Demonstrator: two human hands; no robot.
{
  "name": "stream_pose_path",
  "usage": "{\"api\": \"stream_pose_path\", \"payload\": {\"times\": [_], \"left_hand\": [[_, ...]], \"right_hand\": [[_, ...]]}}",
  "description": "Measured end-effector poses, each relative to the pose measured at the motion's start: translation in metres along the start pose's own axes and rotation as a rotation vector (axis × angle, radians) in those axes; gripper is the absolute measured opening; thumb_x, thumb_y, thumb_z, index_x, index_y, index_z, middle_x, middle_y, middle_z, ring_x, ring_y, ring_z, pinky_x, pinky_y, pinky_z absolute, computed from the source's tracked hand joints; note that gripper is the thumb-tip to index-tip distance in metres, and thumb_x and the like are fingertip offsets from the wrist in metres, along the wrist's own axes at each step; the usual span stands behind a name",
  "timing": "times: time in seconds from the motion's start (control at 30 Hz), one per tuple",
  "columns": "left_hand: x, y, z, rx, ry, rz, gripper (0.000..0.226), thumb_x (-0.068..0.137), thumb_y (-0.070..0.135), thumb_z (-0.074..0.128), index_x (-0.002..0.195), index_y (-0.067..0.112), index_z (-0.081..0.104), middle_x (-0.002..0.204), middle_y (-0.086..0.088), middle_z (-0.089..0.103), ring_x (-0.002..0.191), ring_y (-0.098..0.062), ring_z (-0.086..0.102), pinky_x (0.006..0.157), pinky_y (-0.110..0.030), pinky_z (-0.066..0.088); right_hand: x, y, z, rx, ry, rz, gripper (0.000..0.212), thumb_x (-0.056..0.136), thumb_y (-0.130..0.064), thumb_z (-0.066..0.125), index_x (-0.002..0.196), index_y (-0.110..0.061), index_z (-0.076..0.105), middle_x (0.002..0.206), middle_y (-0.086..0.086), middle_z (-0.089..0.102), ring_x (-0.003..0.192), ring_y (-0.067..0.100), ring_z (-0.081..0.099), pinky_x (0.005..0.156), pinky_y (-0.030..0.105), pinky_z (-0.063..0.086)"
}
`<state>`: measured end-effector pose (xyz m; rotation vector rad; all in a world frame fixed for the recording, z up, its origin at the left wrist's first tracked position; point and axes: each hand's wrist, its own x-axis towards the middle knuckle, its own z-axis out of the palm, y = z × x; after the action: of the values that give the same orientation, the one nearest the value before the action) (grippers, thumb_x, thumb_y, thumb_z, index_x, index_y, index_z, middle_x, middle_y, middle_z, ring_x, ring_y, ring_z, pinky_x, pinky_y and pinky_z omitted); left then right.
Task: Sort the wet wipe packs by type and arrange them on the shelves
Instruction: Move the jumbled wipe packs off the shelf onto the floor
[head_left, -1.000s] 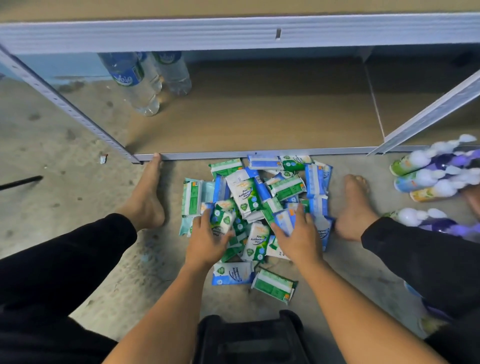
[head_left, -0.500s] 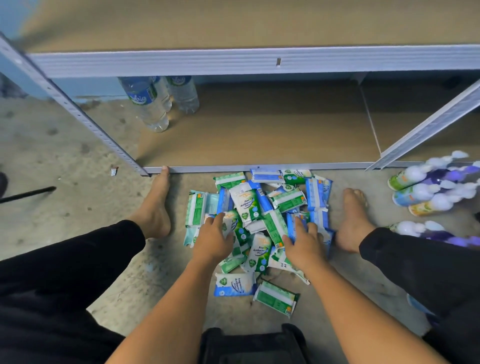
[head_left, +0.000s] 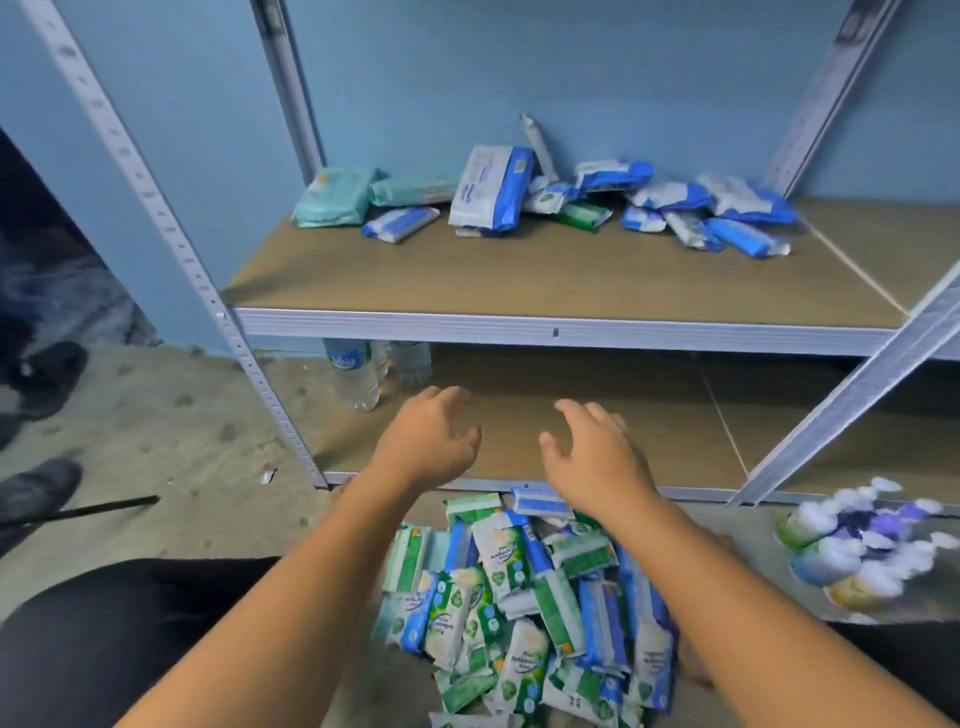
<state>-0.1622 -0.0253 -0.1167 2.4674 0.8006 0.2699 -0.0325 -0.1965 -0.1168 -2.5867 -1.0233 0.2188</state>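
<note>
— Two lots of wipes, yes? Location of each.
— Lot one: a pile (head_left: 519, 597) on the floor (head_left: 171, 447), right up against the front of the lower shelf (head_left: 675, 441). Lot two: packs (head_left: 670, 208) strewn along the back of the upper shelf (head_left: 519, 286), by the blue wall (head_left: 623, 78).
— Appearance, pile?
— Small, flat, soft. Heaped and overlapping at all angles. Mostly green-and-white with a shield mark; blue-and-white ones mixed through; a few pale green at the left edge. Lettering too blurred to read in full.
— Upper shelf?
— Mixed as well. Two teal packs (head_left: 332, 197) at the left. One big pack (head_left: 491, 195), white and blue, stands tilted in the middle. Smaller blue-and-white ones lie flat to its right, with one green among them.
— Hands?
— Left hand (head_left: 426, 441) and right hand (head_left: 597, 457) are both in the air over the far edge of the pile, in front of the lower shelf. Palms down, fingers loosely spread, thumbs turned toward each other. Both hold nothing.
— Other items?
— Clear bottles (head_left: 356, 376) at the back left of the lower shelf. Spray bottles (head_left: 857, 551), blurred, lying on the floor at right. A black rod (head_left: 88, 511) and a dark shoe (head_left: 36, 491) at left.
</note>
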Motion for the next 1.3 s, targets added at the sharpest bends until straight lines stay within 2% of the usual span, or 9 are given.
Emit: {"api": "stream_pose_path", "payload": {"times": [0.23,0.47,0.73,0.83,0.93,1.03,1.17,1.23,1.3], "left_hand": [[0.061,0.026,-0.090,0.151,0.108,0.118,0.039,0.090,0.039,0.059,0.127,0.026,0.059,0.120,0.001,0.059,0.105,-0.024,0.060,0.088,-0.040,0.053],[0.143,0.002,-0.088,0.161,0.166,0.119,0.042,0.084,0.039,0.057,0.125,0.027,0.061,0.124,0.001,0.057,0.116,-0.024,0.053,0.094,-0.041,0.051],[0.256,-0.024,-0.102,0.186,0.295,0.105,0.066,0.078,0.048,0.047,0.138,0.022,0.052,0.137,-0.005,0.051,0.128,-0.032,0.044,0.107,-0.045,0.041],[0.298,-0.036,-0.106,0.177,0.336,0.089,0.072,0.080,0.049,0.045,0.144,0.018,0.044,0.144,-0.006,0.047,0.134,-0.033,0.041,0.109,-0.048,0.039],[0.343,-0.037,-0.117,0.271,0.258,-0.033,0.068,0.087,0.051,0.048,0.147,0.023,0.036,0.149,-0.003,0.044,0.139,-0.030,0.036,0.110,-0.052,0.029],[0.379,-0.035,-0.139,0.475,0.077,-0.170,0.054,0.090,0.055,0.047,0.138,0.031,0.044,0.137,-0.004,0.054,0.135,-0.028,0.034,0.104,-0.051,0.025],[0.408,-0.041,-0.152,0.481,-0.071,-0.149,0.044,0.084,0.057,0.058,0.118,0.032,0.045,0.114,-0.005,0.057,0.112,-0.028,0.049,0.092,-0.043,0.041],[0.417,-0.043,-0.151,0.404,-0.136,-0.181,0.049,0.086,0.053,0.063,0.123,0.031,0.040,0.105,-0.005,0.055,0.100,-0.028,0.054,0.092,-0.044,0.045],[0.422,-0.043,-0.150,0.336,-0.173,-0.219,0.069,0.082,0.053,0.067,0.138,0.035,0.030,0.115,-0.004,0.054,0.104,-0.031,0.053,0.095,-0.045,0.045]], "right_hand": [[0.061,-0.033,-0.075,-0.071,0.123,-0.191,0.051,0.098,-0.045,0.048,0.143,-0.022,0.048,0.134,0.000,0.057,0.123,0.027,0.051,0.100,0.045,0.046],[0.151,-0.035,-0.077,-0.061,0.149,-0.176,0.051,0.097,-0.044,0.051,0.142,-0.020,0.052,0.134,0.005,0.057,0.124,0.031,0.049,0.105,0.046,0.042],[0.258,-0.060,-0.064,0.046,0.261,-0.165,0.059,0.092,-0.043,0.058,0.147,-0.024,0.046,0.141,0.006,0.045,0.130,0.034,0.040,0.109,0.047,0.038],[0.292,-0.084,-0.053,0.029,0.229,-0.220,0.065,0.089,-0.055,0.056,0.150,-0.042,0.036,0.151,0.000,0.025,0.137,0.032,0.025,0.115,0.048,0.027],[0.318,-0.102,-0.035,-0.104,0.222,-0.206,0.064,0.089,-0.066,0.045,0.148,-0.049,0.029,0.161,-0.003,0.004,0.145,0.032,0.006,0.114,0.054,0.014],[0.329,-0.112,-0.027,-0.163,0.325,-0.143,0.060,0.085,-0.076,0.040,0.132,-0.039,0.046,0.155,0.004,0.016,0.139,0.039,0.017,0.107,0.056,0.020],[0.343,-0.119,-0.034,-0.135,0.425,-0.026,0.070,0.079,-0.081,0.046,0.120,-0.025,0.056,0.139,0.008,0.035,0.124,0.039,0.038,0.096,0.050,0.036],[0.350,-0.114,-0.036,-0.064,0.425,0.038,0.072,0.075,-0.079,0.056,0.116,-0.020,0.057,0.136,0.007,0.036,0.117,0.036,0.043,0.093,0.047,0.040],[0.352,-0.107,-0.034,-0.021,0.438,0.070,0.070,0.071,-0.071,0.064,0.118,-0.020,0.051,0.131,0.007,0.033,0.114,0.034,0.042,0.092,0.044,0.039]]}}
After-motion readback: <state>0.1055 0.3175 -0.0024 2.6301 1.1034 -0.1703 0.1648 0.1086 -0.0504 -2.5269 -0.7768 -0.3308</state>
